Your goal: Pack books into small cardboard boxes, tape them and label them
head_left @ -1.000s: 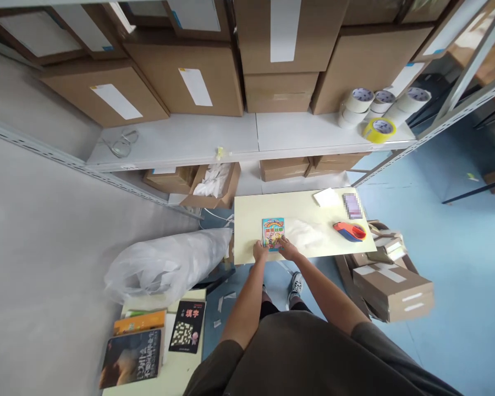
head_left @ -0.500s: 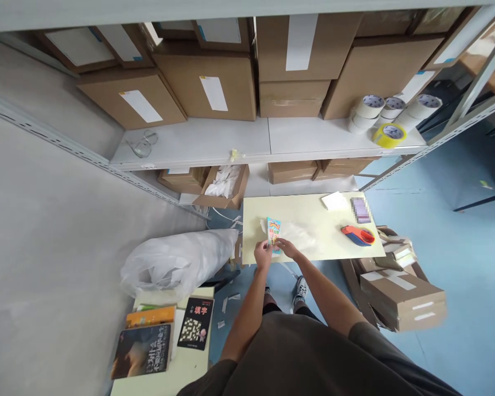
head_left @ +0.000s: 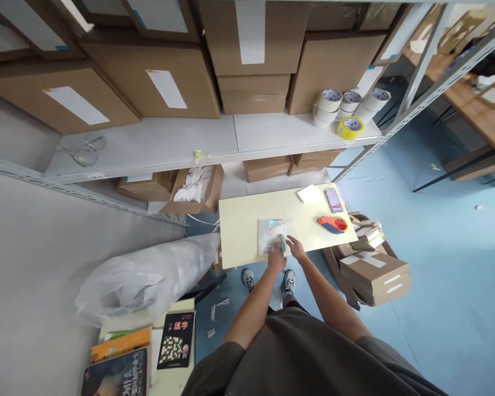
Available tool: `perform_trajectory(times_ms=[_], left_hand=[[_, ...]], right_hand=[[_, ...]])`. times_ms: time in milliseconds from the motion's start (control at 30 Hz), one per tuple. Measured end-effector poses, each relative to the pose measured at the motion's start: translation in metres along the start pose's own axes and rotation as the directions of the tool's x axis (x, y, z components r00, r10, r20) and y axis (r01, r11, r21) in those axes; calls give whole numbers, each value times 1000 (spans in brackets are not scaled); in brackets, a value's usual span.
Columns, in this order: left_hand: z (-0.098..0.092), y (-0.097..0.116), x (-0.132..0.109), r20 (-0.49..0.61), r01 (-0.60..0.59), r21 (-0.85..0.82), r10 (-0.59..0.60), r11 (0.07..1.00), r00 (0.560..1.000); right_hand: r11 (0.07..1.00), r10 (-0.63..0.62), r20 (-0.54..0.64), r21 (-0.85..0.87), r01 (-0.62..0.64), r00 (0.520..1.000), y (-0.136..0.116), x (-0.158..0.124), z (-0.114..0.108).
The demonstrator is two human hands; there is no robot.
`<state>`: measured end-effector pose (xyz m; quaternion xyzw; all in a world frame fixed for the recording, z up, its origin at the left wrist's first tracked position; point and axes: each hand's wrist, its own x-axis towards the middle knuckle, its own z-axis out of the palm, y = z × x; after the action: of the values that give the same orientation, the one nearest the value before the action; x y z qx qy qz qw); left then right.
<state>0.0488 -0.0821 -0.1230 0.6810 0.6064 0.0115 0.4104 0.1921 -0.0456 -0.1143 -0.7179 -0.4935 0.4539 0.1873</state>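
A small colourful book (head_left: 277, 230) lies near the front edge of a pale yellow table (head_left: 243, 220). A clear plastic wrapper (head_left: 267, 236) covers most of it. My left hand (head_left: 275, 257) presses on the near edge of the wrapped book, fingers closed on it. My right hand (head_left: 295, 247) rests just right of the book, fingers touching the wrapper's right side. A red and blue tape dispenser (head_left: 332, 224) lies further right on the table.
A white pad (head_left: 308, 193) and a phone (head_left: 334, 200) lie at the table's far edge. Shelves behind hold cardboard boxes (head_left: 160, 82) and tape rolls (head_left: 346, 107). A big plastic bag (head_left: 148, 272) lies left, books (head_left: 175, 341) below it, flat cartons (head_left: 373, 269) on the floor right.
The book stood on edge half a second ago; now it lies flat with the clear wrapper over it. Both hands have shifted to its near and right edges. My head has turned a little.
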Motion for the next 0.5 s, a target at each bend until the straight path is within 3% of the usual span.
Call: perform_trajectory(times_ms=[167, 267, 333, 400, 467, 500], left_hand=[[-12, -12, 1, 12, -87, -57, 88, 995, 996], [-31, -27, 1, -28, -119, -154, 116, 981, 993], [-44, -42, 0, -173, -43, -203, 7, 978, 985], [-56, -60, -2, -326, 126, -242, -203, 962, 923], [-66, -75, -3, -366, 264, -304, -368, 915, 855], [-70, -82, -3, -346, 293, -337, -407, 895, 845]], right_hand=[[972, -115, 221, -178, 156, 968, -7, 13, 15], [935, -129, 270, -288, 208, 954, -16, 16, 25], [909, -133, 269, -350, 225, 954, -20, 17, 29], [891, -129, 262, -392, 228, 956, -21, 17, 32], [889, -131, 248, -398, 224, 960, -22, 16, 38], [895, -139, 239, -385, 225, 961, -22, 16, 42]])
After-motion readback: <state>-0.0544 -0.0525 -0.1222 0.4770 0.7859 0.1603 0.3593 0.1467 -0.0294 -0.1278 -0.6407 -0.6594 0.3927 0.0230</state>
